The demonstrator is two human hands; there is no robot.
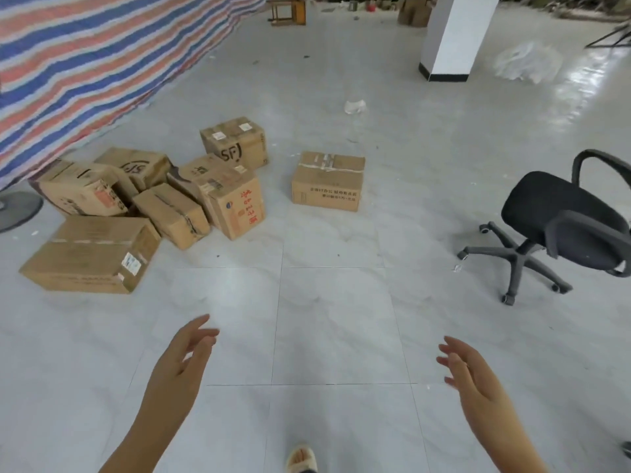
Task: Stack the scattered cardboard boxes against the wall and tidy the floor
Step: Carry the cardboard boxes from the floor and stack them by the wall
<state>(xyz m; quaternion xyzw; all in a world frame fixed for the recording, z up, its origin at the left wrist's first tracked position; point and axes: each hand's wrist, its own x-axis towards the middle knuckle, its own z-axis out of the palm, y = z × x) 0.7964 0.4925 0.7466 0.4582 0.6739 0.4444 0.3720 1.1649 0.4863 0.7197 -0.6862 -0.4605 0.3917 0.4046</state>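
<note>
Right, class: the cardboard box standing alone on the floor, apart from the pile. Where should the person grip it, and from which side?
Probably by its two short ends, one hand on each. The lone cardboard box sits flat with its long printed face toward the person and bare floor on all sides. The left hand and right hand are open and empty, so approach from this front side.

Brown cardboard boxes (pixel 327 180), black chair (pixel 560 216), tarp (pixel 102 56) (blue, red, white stripes).
</note>
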